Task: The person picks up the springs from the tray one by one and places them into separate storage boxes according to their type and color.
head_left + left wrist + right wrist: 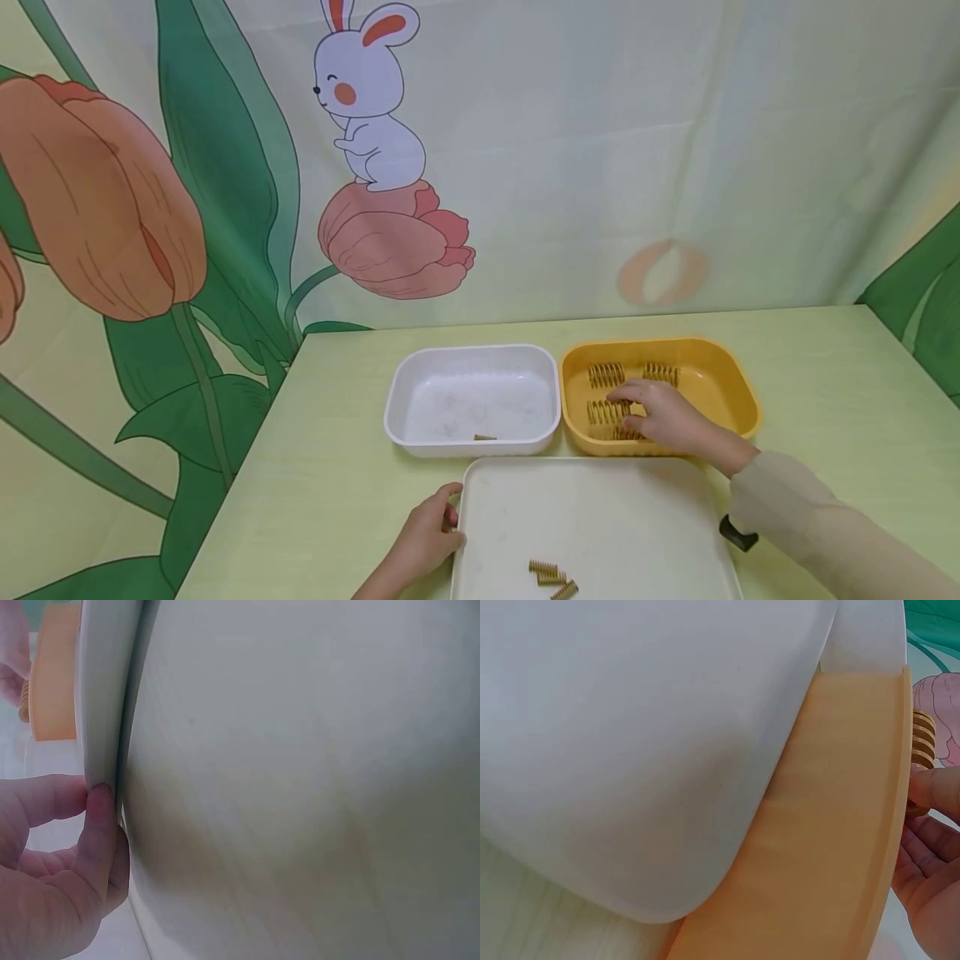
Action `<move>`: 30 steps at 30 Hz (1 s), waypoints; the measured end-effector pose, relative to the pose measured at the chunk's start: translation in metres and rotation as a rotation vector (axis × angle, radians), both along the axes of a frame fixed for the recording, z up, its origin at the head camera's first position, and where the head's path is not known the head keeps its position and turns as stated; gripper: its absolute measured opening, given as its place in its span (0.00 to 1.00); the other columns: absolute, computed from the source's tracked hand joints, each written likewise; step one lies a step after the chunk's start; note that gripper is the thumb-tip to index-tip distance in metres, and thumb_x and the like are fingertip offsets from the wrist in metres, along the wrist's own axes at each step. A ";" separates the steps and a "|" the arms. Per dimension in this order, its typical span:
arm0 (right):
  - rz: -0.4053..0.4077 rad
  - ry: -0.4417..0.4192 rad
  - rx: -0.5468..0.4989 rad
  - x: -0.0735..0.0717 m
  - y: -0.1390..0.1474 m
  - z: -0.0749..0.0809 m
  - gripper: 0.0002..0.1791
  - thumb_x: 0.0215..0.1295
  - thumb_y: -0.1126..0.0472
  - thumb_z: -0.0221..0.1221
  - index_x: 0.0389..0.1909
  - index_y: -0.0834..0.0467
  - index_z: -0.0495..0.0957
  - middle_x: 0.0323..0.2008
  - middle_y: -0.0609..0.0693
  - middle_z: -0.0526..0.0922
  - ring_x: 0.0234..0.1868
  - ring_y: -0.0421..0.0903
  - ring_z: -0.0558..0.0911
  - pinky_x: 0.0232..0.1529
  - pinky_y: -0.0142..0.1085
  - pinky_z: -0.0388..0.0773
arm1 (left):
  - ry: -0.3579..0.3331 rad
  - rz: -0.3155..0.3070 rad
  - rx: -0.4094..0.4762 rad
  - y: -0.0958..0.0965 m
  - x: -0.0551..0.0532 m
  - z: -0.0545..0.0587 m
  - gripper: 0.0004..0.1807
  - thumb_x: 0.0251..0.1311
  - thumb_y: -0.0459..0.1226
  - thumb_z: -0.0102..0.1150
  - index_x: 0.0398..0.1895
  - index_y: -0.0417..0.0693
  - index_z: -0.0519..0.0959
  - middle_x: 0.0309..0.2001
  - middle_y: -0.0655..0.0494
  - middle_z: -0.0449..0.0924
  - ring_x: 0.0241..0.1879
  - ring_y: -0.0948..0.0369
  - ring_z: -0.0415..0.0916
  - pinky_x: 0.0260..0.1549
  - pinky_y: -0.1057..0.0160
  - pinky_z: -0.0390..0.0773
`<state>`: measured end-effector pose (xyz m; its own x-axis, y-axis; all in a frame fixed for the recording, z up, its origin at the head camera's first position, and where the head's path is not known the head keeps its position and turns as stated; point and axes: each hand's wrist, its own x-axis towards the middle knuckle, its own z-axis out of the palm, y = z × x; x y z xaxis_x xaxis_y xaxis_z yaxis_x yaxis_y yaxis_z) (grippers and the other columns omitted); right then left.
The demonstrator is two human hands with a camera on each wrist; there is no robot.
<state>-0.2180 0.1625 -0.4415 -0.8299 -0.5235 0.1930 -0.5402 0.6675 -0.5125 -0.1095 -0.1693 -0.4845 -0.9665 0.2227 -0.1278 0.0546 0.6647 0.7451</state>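
Observation:
My right hand (663, 414) reaches into the yellow bin (723, 387) and pinches a brass-coloured coil spring (603, 412) between thumb and fingers. In the right wrist view this spring (923, 740) shows above the bin's rim. Several other large springs lie in the bin, including one at the back left (606, 375) and one at the back right (661, 373). Beside the white tray (600, 508), my left hand (426, 533) grips its left edge; the left wrist view shows thumb and fingers on the rim (105, 712). Several small springs (551, 577) lie on the tray.
A white bin (472, 400) stands left of the yellow one, with a small spring (485, 437) near its front wall. Both bins sit just behind the tray on the pale green table (322, 467). A printed curtain (570, 150) hangs behind.

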 end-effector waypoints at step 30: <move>-0.098 -0.139 0.033 -0.023 0.002 -0.014 0.19 0.50 0.72 0.56 0.47 0.66 0.74 0.47 0.61 0.76 0.51 0.59 0.73 0.50 0.50 0.69 | 0.010 -0.010 0.021 0.001 0.001 0.003 0.32 0.36 0.23 0.54 0.53 0.30 0.64 0.26 0.53 0.67 0.23 0.67 0.61 0.21 0.72 0.63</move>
